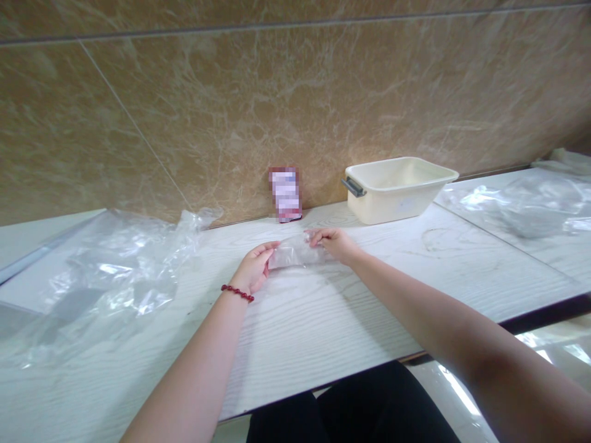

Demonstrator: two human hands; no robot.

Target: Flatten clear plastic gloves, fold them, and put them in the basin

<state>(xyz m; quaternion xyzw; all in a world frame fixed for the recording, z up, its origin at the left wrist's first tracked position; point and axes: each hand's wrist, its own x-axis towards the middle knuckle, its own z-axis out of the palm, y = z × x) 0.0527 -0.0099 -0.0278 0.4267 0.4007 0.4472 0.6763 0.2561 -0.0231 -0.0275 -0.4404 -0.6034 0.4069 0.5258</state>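
Between my two hands, just above the white wood-grain table (295,332), is a small clear plastic bag (295,252). My left hand (258,266), with a red bead bracelet at the wrist, pinches the bag's left end between thumb and fingers. At the other end, my right hand (336,244) has its fingers closed on the plastic near the upper right corner. The bag looks flat and see-through; whether anything lies inside it I cannot tell.
Against the marble wall leans a phone-like blurred object (286,194). A cream plastic tub (388,206) with a grey handle stands to its right. Large crumpled clear plastic (133,264) covers the table's left side, and more clear plastic (530,203) lies far right.
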